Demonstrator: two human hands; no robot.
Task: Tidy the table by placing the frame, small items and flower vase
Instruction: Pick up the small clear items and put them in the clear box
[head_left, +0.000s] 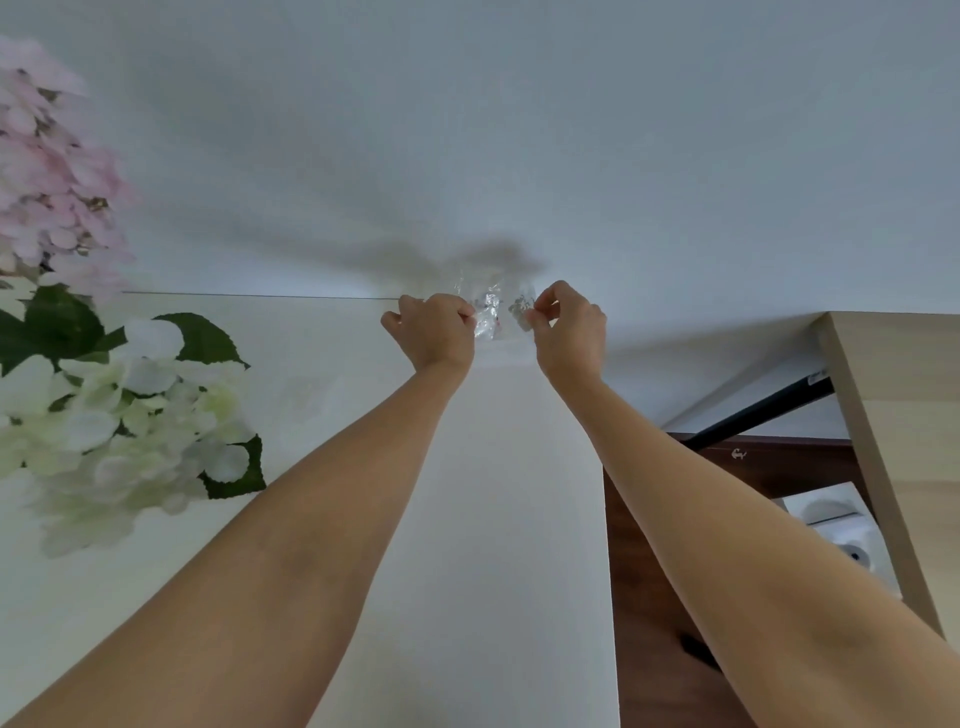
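Both my hands pinch a clear plastic packet at the far edge of the desk

My left hand (434, 327) and right hand (566, 325) each grip a side of the crinkly packet (488, 312), held just above the white desk (467, 519) by the wall (519, 130). I judge small items sit inside, though I cannot make them out. If I pull unevenly the film could tear and scatter the contents off the desk, right of the packet, toward the dark wooden furniture (654, 571). The flowers (114, 415) stand well left of the packet; my left forearm sweeping back could knock them.
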